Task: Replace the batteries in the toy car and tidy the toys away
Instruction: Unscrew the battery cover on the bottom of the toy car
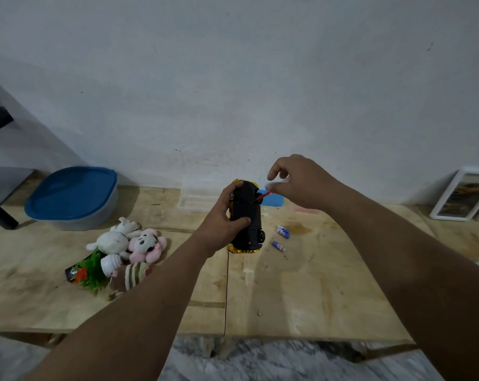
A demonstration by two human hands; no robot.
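Toy car [247, 215]: held upside down, black underside up, standing on its yellow end near the middle of the tabletop [301, 292].
Left hand [224, 215]: fingers wrapped round the car body, thumb on the underside.
Right hand [298, 182]: fingers pinching a red-handled screwdriver [262, 196], tip on the underside.
Step in hand: probably undoing the battery-cover screw.
Technique: keep the driver in line with the screw, press down while turning, brace the car firmly.
Batteries [282, 235]: three blue cells lying just right of the car.
Soft toys [128, 243]: heaped toward the left edge.
Blue-lidded tub [72, 193]: at the back left corner.
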